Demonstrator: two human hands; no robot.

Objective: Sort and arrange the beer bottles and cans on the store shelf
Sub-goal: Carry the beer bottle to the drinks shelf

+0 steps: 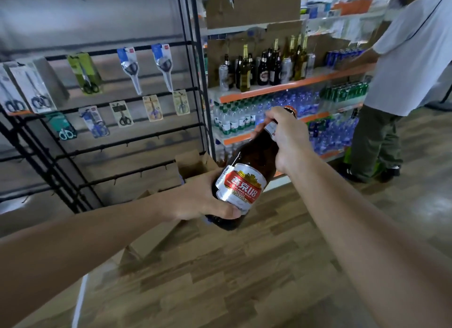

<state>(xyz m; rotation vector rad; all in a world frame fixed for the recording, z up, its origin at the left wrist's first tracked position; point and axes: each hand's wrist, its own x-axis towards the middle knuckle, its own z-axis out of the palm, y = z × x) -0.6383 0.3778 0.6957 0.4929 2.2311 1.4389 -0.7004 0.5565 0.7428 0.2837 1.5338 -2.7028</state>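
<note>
While I hold the brown glass beer bottle with the red-and-silver label point(247, 178) tilted in front of me, well short of the shelving, my left hand point(205, 200) is wrapped round its lower body with the thumb lying under the label, and my right hand point(286, 137) is clamped round the neck just below the orange cap point(291, 110). I judge the step to be carrying it over to the orange-edged store shelf point(293, 85), where a crowded row of dark and green glass bottles and silver cans point(264, 68) already stands. To do it well I would bring the bottle upright first, let the left hand take the weight from beneath, and steer with the neck hand only. Then I would set it beside bottles of its own kind, label outward, lowering it straight down so it knocks no neighbour over. The person in the pale shirt point(411, 58) stands at the right end of that shelf, so the left end looks like the easier way in. Much is hard to read: the bottle's base is hidden by my fingers, the neck label is mostly covered, and the shelf stock is too blurred to tell brands or find a gap. The open cardboard box point(193, 162) sits behind my left hand (whether anything is inside I cannot see).
</note>
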